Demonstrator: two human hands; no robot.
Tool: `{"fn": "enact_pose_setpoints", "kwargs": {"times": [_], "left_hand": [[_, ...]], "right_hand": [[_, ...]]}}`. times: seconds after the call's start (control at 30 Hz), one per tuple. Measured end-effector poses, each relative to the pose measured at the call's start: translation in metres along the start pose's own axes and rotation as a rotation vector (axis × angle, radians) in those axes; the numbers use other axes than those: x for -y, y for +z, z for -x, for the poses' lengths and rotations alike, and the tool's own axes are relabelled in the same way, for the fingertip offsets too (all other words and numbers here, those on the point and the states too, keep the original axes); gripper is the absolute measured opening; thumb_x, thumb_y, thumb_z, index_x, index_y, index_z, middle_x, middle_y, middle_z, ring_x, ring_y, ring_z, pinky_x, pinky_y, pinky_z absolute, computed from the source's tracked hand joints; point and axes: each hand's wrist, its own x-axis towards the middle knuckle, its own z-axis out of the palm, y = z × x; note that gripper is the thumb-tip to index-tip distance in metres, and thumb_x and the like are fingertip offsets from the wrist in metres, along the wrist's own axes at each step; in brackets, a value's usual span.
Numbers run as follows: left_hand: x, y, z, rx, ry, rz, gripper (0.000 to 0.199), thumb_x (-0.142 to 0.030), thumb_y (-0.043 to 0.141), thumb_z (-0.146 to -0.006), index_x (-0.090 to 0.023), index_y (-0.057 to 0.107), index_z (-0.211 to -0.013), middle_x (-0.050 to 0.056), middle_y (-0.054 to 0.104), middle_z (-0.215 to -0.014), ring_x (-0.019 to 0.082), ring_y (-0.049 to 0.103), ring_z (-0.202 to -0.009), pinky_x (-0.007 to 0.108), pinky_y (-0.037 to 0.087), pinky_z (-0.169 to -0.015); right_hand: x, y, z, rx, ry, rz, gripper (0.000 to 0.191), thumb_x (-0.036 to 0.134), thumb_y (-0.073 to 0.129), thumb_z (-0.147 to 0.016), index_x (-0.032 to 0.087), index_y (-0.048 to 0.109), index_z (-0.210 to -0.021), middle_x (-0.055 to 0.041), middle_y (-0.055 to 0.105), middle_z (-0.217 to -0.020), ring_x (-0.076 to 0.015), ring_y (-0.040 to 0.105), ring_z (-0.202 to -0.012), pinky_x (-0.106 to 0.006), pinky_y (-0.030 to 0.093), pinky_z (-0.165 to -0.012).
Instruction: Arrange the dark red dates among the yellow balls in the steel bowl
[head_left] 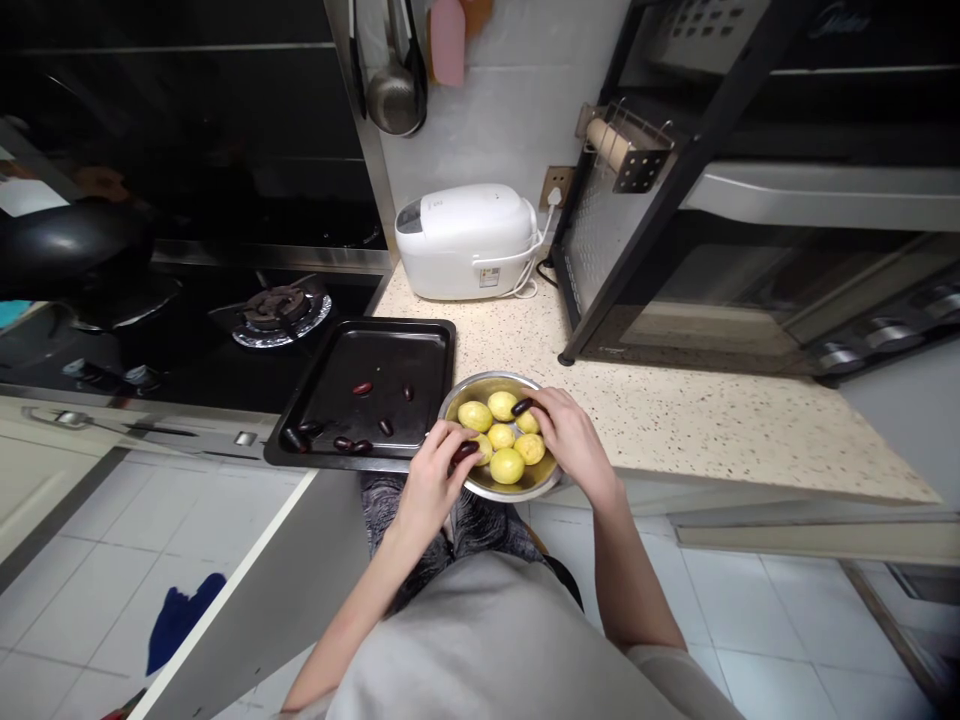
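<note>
A metal bowl [541, 488] at the counter's front edge holds several yellow, lemon-like fruits [507, 466]. Over the bowl's left side, my left hand [436, 474] pinches a dark red oval fruit [465, 452], grape-like in shape. My right hand [568, 436] reaches over the right rim, with its thumb and fingers closed on another dark oval fruit [521, 407] just above the yellow ones. Left of the bowl lies a black baking tray [352, 350], with several more dark oval fruits [385, 427] scattered on it.
A white rice cooker [476, 240] stands by the wall, plugged in. To the right is a black rack with an oven [720, 290]. The gas burner [277, 310] and a black wok [75, 245] are on the left. Below the tray, a cabinet door [262, 590] hangs open.
</note>
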Motion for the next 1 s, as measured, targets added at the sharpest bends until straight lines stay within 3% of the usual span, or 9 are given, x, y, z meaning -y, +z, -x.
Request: {"fn": "enact_pose_setpoints", "kwargs": {"times": [0.2,0.4,0.7,0.9,1.0], "left_hand": [[-0.0035,0.0031,-0.0004,0.054,-0.033,0.082,0.008,-0.024,0.064,-0.101,-0.020,0.068,-0.105,0.006,0.068,-0.100,0.018,0.068,-0.091,0.029,0.057,-0.085],[-0.0044,0.0048,0.0009,0.070,-0.035,0.095,0.008,-0.023,0.065,-0.100,-0.019,0.069,-0.105,0.006,0.068,-0.101,0.017,0.068,-0.092,0.027,0.056,-0.085],[-0.0047,0.0055,0.0012,0.094,-0.012,0.072,0.008,-0.024,0.064,-0.101,-0.019,0.069,-0.105,0.006,0.069,-0.101,0.018,0.070,-0.093,0.029,0.056,-0.086],[-0.0042,0.0050,0.0014,0.094,-0.002,0.056,0.009,-0.026,0.063,-0.102,-0.020,0.069,-0.106,0.006,0.069,-0.102,0.018,0.070,-0.094,0.029,0.057,-0.087],[-0.0028,0.0053,0.0016,0.100,-0.004,0.059,0.010,-0.026,0.063,-0.102,-0.020,0.069,-0.107,0.006,0.069,-0.102,0.019,0.070,-0.096,0.030,0.057,-0.088]], "right_hand": [[-0.0020,-0.0010,0.0024,-0.016,0.013,-0.102,0.031,0.017,0.045,-0.100,0.024,0.070,-0.117,-0.0091,0.071,-0.116,-0.0263,0.066,-0.111,-0.044,0.053,-0.099],[-0.0037,0.0005,-0.0008,-0.038,0.027,-0.255,0.020,0.017,0.054,-0.094,0.022,0.070,-0.104,-0.0072,0.070,-0.110,-0.0220,0.067,-0.094,-0.036,0.056,-0.083],[-0.0043,0.0026,-0.0015,-0.063,0.064,-0.304,0.010,0.021,0.061,-0.090,0.022,0.070,-0.095,-0.0050,0.069,-0.098,-0.0180,0.060,-0.075,-0.032,0.051,-0.071],[-0.0076,0.0066,-0.0056,-0.028,0.083,-0.357,0.011,0.023,0.059,-0.090,0.022,0.069,-0.094,-0.0036,0.072,-0.095,-0.0178,0.061,-0.073,-0.032,0.051,-0.071],[-0.0044,0.0072,-0.0059,0.000,0.057,-0.291,0.014,0.020,0.056,-0.091,0.023,0.068,-0.097,-0.0041,0.073,-0.097,-0.0203,0.065,-0.084,-0.034,0.053,-0.079]]}}
